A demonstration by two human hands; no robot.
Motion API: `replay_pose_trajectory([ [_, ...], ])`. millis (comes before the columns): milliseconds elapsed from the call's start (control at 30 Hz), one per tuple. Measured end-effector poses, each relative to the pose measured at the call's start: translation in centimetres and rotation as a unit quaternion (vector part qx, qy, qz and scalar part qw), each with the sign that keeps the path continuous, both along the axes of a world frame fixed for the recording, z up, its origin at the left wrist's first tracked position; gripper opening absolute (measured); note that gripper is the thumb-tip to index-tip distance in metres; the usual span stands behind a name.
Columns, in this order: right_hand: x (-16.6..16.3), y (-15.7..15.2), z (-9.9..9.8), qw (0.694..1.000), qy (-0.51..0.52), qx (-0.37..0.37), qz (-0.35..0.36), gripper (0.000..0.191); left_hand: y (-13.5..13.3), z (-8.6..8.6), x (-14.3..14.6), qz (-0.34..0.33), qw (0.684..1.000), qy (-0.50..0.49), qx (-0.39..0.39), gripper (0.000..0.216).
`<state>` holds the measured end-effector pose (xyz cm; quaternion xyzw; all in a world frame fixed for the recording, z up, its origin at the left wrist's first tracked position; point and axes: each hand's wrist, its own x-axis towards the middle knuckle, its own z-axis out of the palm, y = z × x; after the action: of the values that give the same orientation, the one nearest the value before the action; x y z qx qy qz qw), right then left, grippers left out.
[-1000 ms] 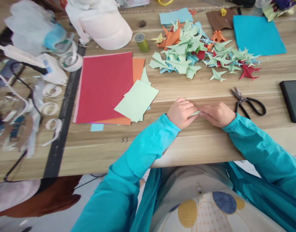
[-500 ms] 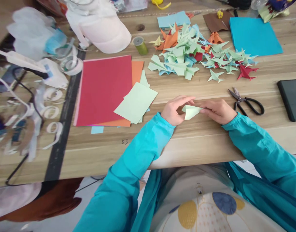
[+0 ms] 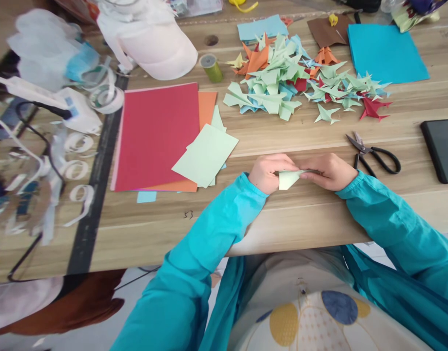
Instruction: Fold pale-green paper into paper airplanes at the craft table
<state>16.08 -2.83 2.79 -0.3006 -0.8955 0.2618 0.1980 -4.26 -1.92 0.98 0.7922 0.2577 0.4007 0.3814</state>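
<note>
Both hands meet over the wooden table (image 3: 289,219) near its front edge. My left hand (image 3: 269,171) pinches the left part of a small folded pale green paper (image 3: 287,179). Fingers of my right hand (image 3: 328,170) close on the paper's right end. A corner of the paper hangs down between the two hands. Teal sleeves cover both arms.
Black scissors (image 3: 373,153) lie just right of my right hand, a dark phone (image 3: 441,150) further right. A heap of folded paper figures (image 3: 297,83) lies behind. Red, orange and green sheets (image 3: 161,136) lie left, a teal sheet (image 3: 386,52) back right, tape rolls (image 3: 77,168) far left.
A second ago both hands pressed the paper flat on the table. Then the left hand opened and the paper was raised. Now both hands pinch it again, close together.
</note>
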Motion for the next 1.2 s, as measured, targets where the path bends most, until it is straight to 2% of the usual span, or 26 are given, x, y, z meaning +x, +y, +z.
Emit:
replay_pose_trajectory([
  [267, 0.1, 0.1, -0.1, 1.0, 0.008, 0.021, 0.004, 0.028, 0.5, 0.2, -0.5, -0.049, 0.996, 0.013, -0.078, 0.017],
  [433, -0.1, -0.1, 0.0, 0.999, 0.005, 0.03, -0.016, 0.029, 0.4, 0.0, -0.3, -0.023, 0.995, -0.006, -0.094, 0.017],
  [533, -0.3, -0.3, 0.1, 0.999, 0.006, 0.039, -0.021, 0.029, 0.4, -0.2, -0.2, -0.007, 0.991, -0.03, -0.13, 0.016],
  [733, -0.4, -0.6, 0.4, 0.998, -0.003, 0.06, -0.021, 0.031, 0.7, -0.3, -0.1, -0.019, 0.966, -0.073, -0.248, 0.023],
  [933, -0.6, -1.0, 0.9, 0.999, 0.031, 0.022, -0.021, 0.029, 0.6, -0.2, 0.0, -0.052, 0.932, -0.112, -0.339, 0.023],
  [1200, -0.5, -1.0, 0.7, 0.998, 0.059, -0.003, -0.036, 0.03, 0.6, -0.4, 0.0, -0.067, 0.92, -0.121, -0.366, 0.023],
])
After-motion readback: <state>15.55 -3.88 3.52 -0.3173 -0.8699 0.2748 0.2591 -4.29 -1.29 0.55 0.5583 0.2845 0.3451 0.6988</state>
